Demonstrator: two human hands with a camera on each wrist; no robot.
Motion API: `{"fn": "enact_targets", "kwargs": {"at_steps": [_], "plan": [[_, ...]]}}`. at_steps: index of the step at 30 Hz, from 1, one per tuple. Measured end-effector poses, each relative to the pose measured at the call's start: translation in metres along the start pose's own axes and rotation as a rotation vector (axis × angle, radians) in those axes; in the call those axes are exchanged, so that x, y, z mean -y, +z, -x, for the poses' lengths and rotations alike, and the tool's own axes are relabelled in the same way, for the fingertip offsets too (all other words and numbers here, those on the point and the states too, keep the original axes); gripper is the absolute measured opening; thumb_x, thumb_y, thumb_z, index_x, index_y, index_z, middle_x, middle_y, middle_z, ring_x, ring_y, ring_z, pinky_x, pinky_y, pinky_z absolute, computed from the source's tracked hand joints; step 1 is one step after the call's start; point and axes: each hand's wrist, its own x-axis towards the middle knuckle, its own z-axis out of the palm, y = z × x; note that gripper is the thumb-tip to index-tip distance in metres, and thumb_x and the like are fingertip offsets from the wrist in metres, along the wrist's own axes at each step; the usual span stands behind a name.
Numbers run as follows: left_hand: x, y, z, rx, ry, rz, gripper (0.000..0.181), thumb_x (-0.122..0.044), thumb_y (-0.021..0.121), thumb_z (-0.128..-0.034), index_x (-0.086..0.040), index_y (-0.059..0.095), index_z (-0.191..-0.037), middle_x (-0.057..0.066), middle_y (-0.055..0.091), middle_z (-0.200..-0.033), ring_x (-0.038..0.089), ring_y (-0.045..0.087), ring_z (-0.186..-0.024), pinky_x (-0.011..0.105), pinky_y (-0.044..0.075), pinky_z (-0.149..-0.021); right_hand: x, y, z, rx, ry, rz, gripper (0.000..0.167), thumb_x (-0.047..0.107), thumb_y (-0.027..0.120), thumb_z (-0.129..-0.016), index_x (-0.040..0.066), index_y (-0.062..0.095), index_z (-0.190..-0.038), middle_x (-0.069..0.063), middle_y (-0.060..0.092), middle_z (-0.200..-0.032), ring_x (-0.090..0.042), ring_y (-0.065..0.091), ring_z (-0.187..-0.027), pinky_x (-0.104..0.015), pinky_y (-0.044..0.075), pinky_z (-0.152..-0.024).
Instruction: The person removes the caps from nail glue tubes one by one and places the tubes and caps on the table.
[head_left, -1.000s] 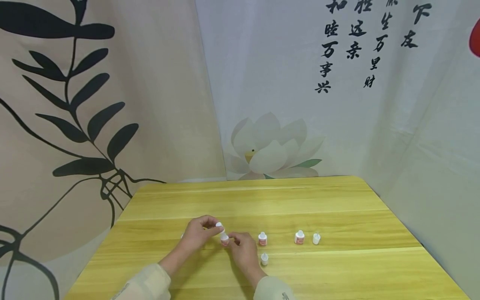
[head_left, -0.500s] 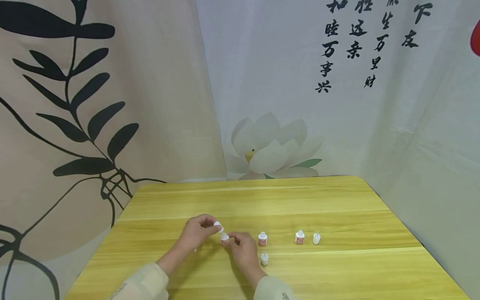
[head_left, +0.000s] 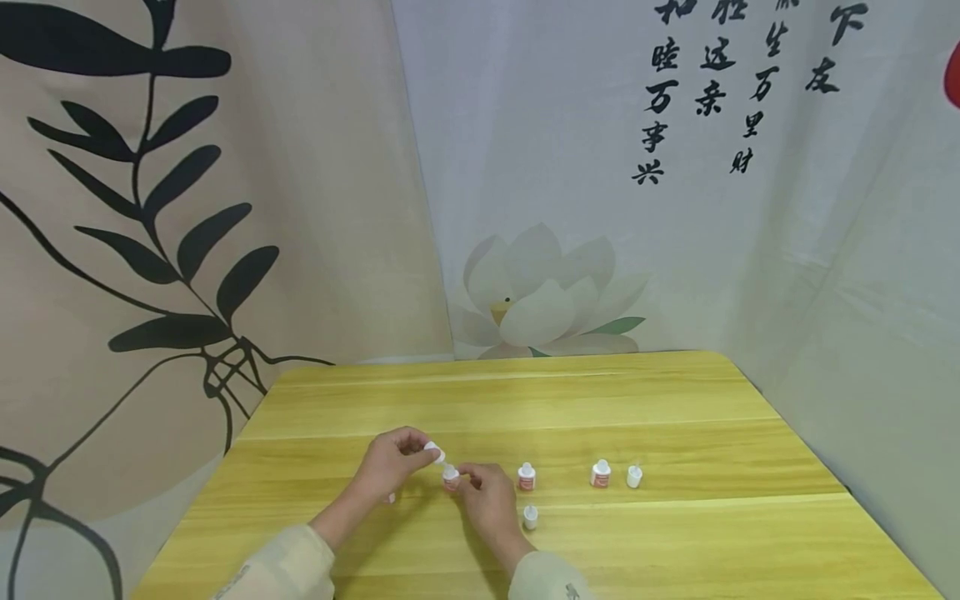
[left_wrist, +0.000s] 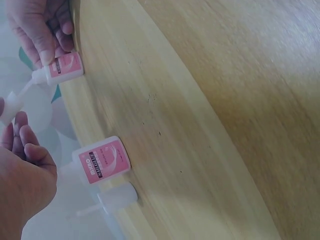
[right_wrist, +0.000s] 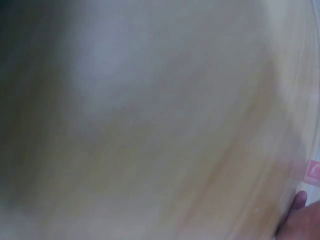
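My left hand (head_left: 396,460) pinches a white cap (left_wrist: 11,107), whose thin brush (left_wrist: 27,87) points toward the neck of a small nail glue bottle (left_wrist: 66,68) with a pink label. Whether the brush tip is inside the neck, I cannot tell. The fingers of my right hand (head_left: 487,498) hold that bottle upright on the table. Close to the left hand, in the left wrist view, stand a second nail glue bottle (left_wrist: 105,160) and a loose brush cap (left_wrist: 118,198). In the right wrist view only a hand's edge (right_wrist: 304,220) and part of a pink label (right_wrist: 313,171) show.
Right of the hands, a capless bottle (head_left: 527,477) stands behind a white brush cap (head_left: 530,517). Further right are another bottle (head_left: 600,473) and its neighbouring cap (head_left: 634,477). The wooden table (head_left: 720,542) ends at a curtain wall (head_left: 337,208) at the back.
The left hand has moved slightly up and left with the cap, drawing it away from the bottle so the brush shows. The right hand stays on the bottle.
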Motion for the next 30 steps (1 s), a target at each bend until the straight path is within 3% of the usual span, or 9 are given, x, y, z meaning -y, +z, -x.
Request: {"fn": "enact_targets", "kwargs": {"at_steps": [25, 30], "plan": [[-0.0008, -0.0063, 0.0021, -0.014, -0.027, -0.002, 0.017, -0.021, 0.077, -0.0877, -0.009, 0.069, -0.096, 0.002, 0.064, -0.087, 0.019, 0.056, -0.080, 0.029, 0.050, -0.061, -0.0017, 0.0014, -0.0015, -0.006, 0.004, 0.017, 0.007, 0.019, 0.075, -0.086, 0.017, 0.077, -0.093, 0.003, 0.060, -0.088, -0.014, 0.051, -0.080, -0.030, 0.043, -0.070], [0.0012, -0.0083, 0.0010, -0.011, -0.039, -0.003, 0.015, -0.020, 0.077, -0.0872, -0.010, 0.069, -0.096, 0.002, 0.065, -0.087, 0.020, 0.057, -0.081, 0.025, 0.046, -0.051, -0.0014, 0.0011, -0.0008, -0.008, 0.008, 0.016, 0.008, 0.021, 0.076, -0.086, 0.018, 0.077, -0.094, 0.002, 0.060, -0.092, -0.015, 0.051, -0.085, -0.033, 0.043, -0.073]]}}
